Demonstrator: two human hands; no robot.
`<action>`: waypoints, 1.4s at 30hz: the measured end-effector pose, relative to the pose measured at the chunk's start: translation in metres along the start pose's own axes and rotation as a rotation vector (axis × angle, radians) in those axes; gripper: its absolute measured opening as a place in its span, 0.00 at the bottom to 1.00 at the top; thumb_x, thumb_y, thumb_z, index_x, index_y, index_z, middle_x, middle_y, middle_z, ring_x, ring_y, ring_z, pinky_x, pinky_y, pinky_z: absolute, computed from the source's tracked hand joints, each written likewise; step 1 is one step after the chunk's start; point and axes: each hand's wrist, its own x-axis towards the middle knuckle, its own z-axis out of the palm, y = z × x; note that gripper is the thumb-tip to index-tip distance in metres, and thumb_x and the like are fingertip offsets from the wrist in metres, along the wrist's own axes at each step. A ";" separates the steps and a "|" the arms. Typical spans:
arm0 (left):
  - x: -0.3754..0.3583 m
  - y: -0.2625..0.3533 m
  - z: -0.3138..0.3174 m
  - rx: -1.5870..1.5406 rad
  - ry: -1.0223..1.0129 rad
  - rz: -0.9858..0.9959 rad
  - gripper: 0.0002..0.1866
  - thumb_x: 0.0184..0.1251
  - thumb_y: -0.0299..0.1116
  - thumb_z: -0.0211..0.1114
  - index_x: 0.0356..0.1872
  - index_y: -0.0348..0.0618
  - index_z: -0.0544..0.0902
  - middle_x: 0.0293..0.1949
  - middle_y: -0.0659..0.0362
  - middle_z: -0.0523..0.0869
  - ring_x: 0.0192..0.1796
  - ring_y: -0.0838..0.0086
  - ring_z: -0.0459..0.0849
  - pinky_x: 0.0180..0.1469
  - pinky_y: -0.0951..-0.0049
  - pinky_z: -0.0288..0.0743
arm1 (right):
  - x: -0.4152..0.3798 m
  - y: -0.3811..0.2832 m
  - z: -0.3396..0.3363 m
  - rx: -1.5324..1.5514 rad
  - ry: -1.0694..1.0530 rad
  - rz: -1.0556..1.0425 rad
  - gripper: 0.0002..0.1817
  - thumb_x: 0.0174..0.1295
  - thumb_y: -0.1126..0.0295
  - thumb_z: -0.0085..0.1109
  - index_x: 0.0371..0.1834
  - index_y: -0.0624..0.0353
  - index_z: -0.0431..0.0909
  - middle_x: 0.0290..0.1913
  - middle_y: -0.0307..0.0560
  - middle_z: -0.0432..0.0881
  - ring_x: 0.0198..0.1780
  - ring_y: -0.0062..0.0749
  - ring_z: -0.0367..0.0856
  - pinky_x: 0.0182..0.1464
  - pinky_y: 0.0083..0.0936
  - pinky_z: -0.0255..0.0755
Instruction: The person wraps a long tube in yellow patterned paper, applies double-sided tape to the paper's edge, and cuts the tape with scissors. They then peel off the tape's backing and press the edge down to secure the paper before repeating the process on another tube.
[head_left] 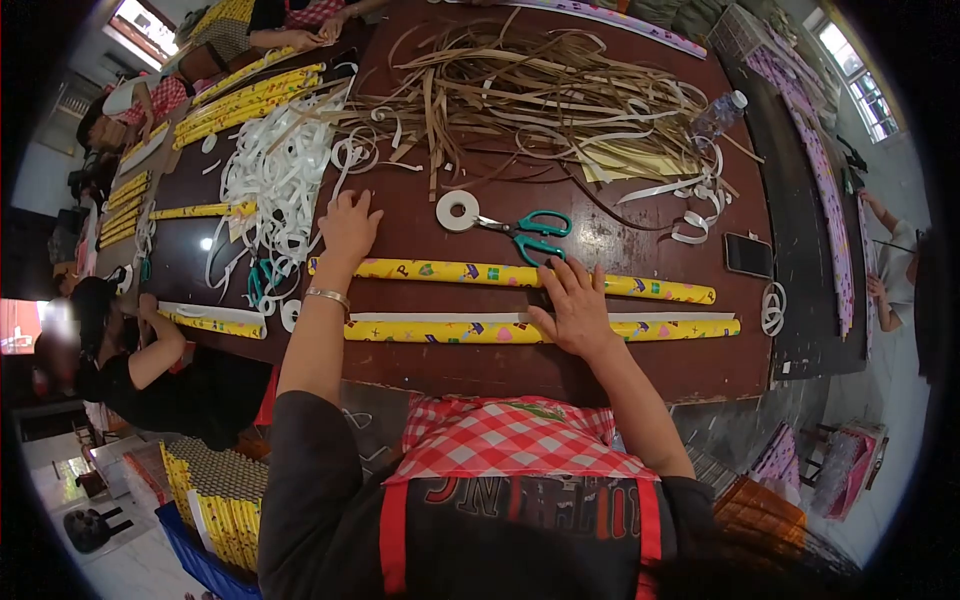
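Two long yellow patterned paper rolls lie across the dark brown table [600, 365]. My left hand [349, 227] rests flat, fingers spread, at the left end of the far roll [470, 271]. My right hand [573, 305] presses flat where the far roll meets the near roll [450, 331], which has a white strip along its top edge. Neither hand holds anything. Green-handled scissors [533, 231] and a white tape roll [458, 211] lie just beyond the far roll.
A pile of tan and white strips [520, 90] covers the table's far side, with white ribbon tangles [275, 180] at left. A phone [748, 255] and a bottle [720, 113] sit at right. Other people work at left and right. Stacked yellow rolls [225, 520] stand below left.
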 end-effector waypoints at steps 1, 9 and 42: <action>-0.005 -0.002 -0.006 0.106 -0.034 -0.006 0.24 0.67 0.48 0.61 0.62 0.53 0.76 0.59 0.57 0.74 0.62 0.60 0.72 0.56 0.50 0.71 | 0.001 0.000 -0.001 0.006 -0.005 0.004 0.33 0.62 0.48 0.56 0.66 0.55 0.67 0.67 0.53 0.65 0.71 0.51 0.59 0.70 0.65 0.43; -0.004 0.023 -0.055 0.300 -0.299 0.121 0.15 0.63 0.46 0.64 0.42 0.48 0.85 0.48 0.59 0.80 0.55 0.63 0.76 0.53 0.52 0.71 | 0.001 0.001 0.000 0.008 0.012 -0.016 0.33 0.61 0.48 0.57 0.66 0.55 0.67 0.67 0.54 0.66 0.70 0.54 0.60 0.68 0.67 0.45; -0.139 0.140 -0.038 -2.022 -0.635 -0.024 0.20 0.71 0.33 0.61 0.60 0.39 0.73 0.49 0.64 0.80 0.43 0.82 0.78 0.48 0.79 0.75 | 0.003 0.012 0.011 -0.071 0.003 -0.058 0.37 0.62 0.51 0.58 0.71 0.58 0.63 0.73 0.56 0.59 0.75 0.60 0.50 0.70 0.71 0.36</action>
